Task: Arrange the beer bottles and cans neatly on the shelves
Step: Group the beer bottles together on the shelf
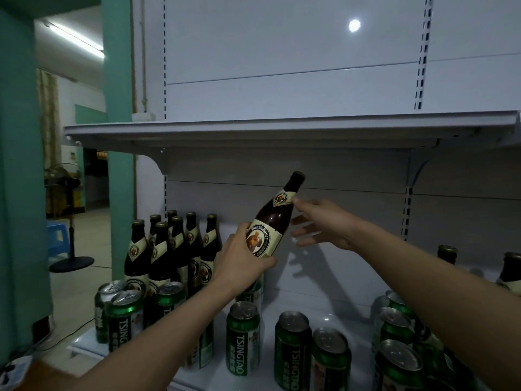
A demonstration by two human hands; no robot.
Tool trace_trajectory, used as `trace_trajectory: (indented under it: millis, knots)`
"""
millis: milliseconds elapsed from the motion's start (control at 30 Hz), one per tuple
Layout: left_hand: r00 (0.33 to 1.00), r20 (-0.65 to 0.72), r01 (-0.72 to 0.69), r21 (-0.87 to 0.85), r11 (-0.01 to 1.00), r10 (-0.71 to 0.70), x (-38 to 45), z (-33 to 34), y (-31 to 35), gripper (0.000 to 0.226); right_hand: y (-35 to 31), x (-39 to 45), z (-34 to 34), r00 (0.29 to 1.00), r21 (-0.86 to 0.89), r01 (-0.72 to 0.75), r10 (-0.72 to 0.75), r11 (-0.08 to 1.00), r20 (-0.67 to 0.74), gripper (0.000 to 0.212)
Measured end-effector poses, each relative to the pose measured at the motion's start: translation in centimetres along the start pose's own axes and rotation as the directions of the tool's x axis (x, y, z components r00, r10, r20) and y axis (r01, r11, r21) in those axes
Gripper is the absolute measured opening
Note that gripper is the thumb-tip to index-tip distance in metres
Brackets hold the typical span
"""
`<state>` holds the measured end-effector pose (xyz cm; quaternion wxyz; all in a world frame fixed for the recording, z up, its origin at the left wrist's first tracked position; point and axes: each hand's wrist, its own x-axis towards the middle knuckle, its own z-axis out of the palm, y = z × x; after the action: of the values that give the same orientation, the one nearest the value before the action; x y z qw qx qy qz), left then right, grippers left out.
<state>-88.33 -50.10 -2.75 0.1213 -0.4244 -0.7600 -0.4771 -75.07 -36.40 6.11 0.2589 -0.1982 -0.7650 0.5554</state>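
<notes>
- your left hand [242, 261] is wrapped round the label of the bottle [275, 221], holding it tilted, cap leaning up and right, in the air just right of the bottle cluster [174, 249].
- your right hand [321, 224] is spread, fingers apart, one fingertip at the bottle's neck label; it grips nothing.
- to do this well, i'd say: bring the bottle upright first, steady the neck with the right hand, then lower it just right of the cluster, label facing you.
- watch the cans [242, 334] right below the bottle; a low swing could knock one over.
- the lower shelf [324, 277] holds it all: the cluster at the back left, green cans in front of it and on to the right, two more bottles [448, 253] far right of the cluster.
- the upper shelf [253, 127] above the cluster shows nothing on it from here.
</notes>
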Motion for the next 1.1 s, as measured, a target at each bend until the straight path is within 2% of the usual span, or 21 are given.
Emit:
trace_trajectory:
  millis: [100, 267, 367, 533, 700, 767, 933, 1100]
  knots:
    - [1.0, -0.02, 0.008, 0.0, 1.0, -0.008, -0.2, -0.7, -0.4, 0.079, -0.6, 0.5, 1.6, 0.999, 0.018, 0.0, -0.001, 1.0, 0.042, 0.047]
    - [0.999, -0.037, 0.022, 0.015, 1.0, -0.021, -0.5, -1.9, -1.3, 0.077, -0.9, 1.4, 4.5, 0.991, 0.013, 0.024, -0.025, 1.0, 0.131, 0.029]
    - [0.998, -0.05, 0.045, -0.022, 0.999, -0.046, -0.8, -2.5, -2.2, 0.075, -1.3, 2.0, 6.1, 0.987, 0.034, 0.03, -0.035, 0.999, 0.158, 0.029]
    - [0.998, -0.034, 0.048, -0.051, 0.998, -0.049, -0.4, -3.6, -3.6, 0.082, -1.7, 3.1, 8.3, 0.989, 0.049, 0.083, -0.088, 0.995, 0.121, 0.031]
    - [0.998, 0.065, 0.037, -0.162, 0.986, -0.027, 1.9, -5.2, -5.0, 0.062, -2.8, 4.9, 10.2, 0.983, -0.024, 0.181, -0.18, 0.983, 0.047, 0.035]
    - [0.996, 0.076, 0.05, -0.157, 0.986, -0.038, 2.7, -6.0, -5.9, 0.057, -3.0, 5.6, 11.0, 0.977, -0.082, 0.212, -0.208, 0.974, 0.047, 0.037]
    - [0.991, 0.065, 0.131, -0.198, 0.971, -0.121, 3.9, -7.3, -7.9, 0.052, -2.3, 7.7, 13.4, 0.971, -0.197, 0.237, -0.225, 0.951, 0.079, 0.042]
    - [0.957, 0.165, 0.276, -0.284, 0.918, -0.237, 4.6, -7.2, -9.4, 0.052, -0.3, 9.7, 15.9, 0.977, -0.224, 0.211, -0.203, 0.952, 0.059, 0.036]
